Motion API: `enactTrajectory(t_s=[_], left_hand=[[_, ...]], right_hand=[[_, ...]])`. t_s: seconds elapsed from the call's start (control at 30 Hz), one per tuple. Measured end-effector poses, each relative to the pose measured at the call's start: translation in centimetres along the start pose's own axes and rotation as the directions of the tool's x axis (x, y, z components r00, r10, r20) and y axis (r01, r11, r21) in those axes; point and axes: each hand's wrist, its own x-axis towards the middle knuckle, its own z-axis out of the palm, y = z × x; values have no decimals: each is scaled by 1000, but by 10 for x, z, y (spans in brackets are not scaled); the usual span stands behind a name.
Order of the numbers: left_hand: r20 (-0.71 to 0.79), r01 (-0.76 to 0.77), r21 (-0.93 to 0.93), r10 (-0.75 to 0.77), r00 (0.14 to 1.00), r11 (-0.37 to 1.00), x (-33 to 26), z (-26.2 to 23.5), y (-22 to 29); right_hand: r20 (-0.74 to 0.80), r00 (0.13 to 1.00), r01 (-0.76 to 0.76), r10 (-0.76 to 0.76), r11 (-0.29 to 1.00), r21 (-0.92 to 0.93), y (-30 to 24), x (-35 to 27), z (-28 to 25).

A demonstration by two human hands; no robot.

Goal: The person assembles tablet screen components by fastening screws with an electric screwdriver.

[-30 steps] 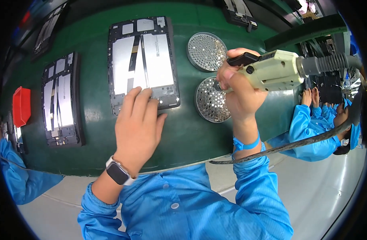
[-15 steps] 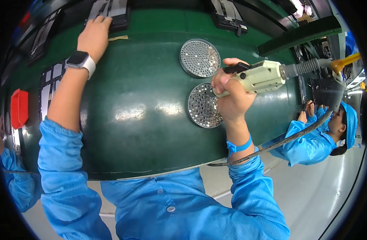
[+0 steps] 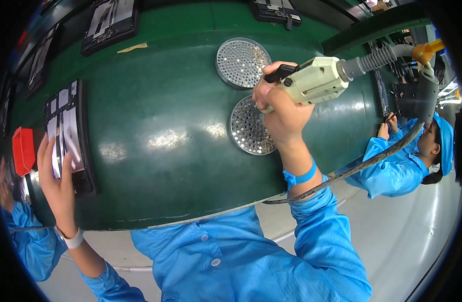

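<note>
In my right hand (image 3: pixel 287 113) is a pale green electric screwdriver (image 3: pixel 315 83), its black lever under my fingers and its back end joined to a grey ribbed hose. The tool's tip is hidden by my hand, above two round trays. The far round tray (image 3: pixel 236 63) and the near round tray (image 3: pixel 246 121) are full of holes and hold many small silvery screws. My left hand (image 3: pixel 59 183), fingers spread, is over the near left corner of an opened tablet-like device (image 3: pixel 70 136) with a black frame and silvery plates. Whether it touches the device I cannot tell.
Similar opened devices lie at the far left (image 3: pixel 110 22) and far middle (image 3: pixel 276 11). A yellowish strip (image 3: pixel 132 48) lies on the green table (image 3: pixel 160 186). A red bin (image 3: pixel 23 151) is at left. A cable (image 3: pixel 371 158) crosses my right forearm. A co-worker (image 3: pixel 397 163) sits at right.
My left hand has left the far device and come back toward me to the device at near left. The right hand still holds the screwdriver by the trays.
</note>
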Motion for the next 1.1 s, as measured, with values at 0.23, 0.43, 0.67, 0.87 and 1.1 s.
enactTrajectory(t_s=[0.23, 0.43, 0.67, 0.87, 1.1], left_hand=[[33, 177, -90, -175, 984, 980, -45, -13, -18], [-134, 140, -145, -159, 978, 980, -53, -17, -8], [-84, 281, -575, -397, 914, 768, -68, 8, -23], [-52, 195, -507, -256, 965, 840, -46, 25, 34], [-13, 75, -619, -105, 994, 782, -17, 64, 109]], right_hand=[[-6, 1000, -17, 17, 998, 68, 10, -2, -1], [37, 995, 86, -88, 995, 49, 13, -5, -16], [74, 982, 170, -171, 985, 14, 0, -4, -4], [91, 978, 189, -188, 982, -9, -6, -8, 10], [99, 977, 191, -191, 982, 11, -9, -11, 19]])
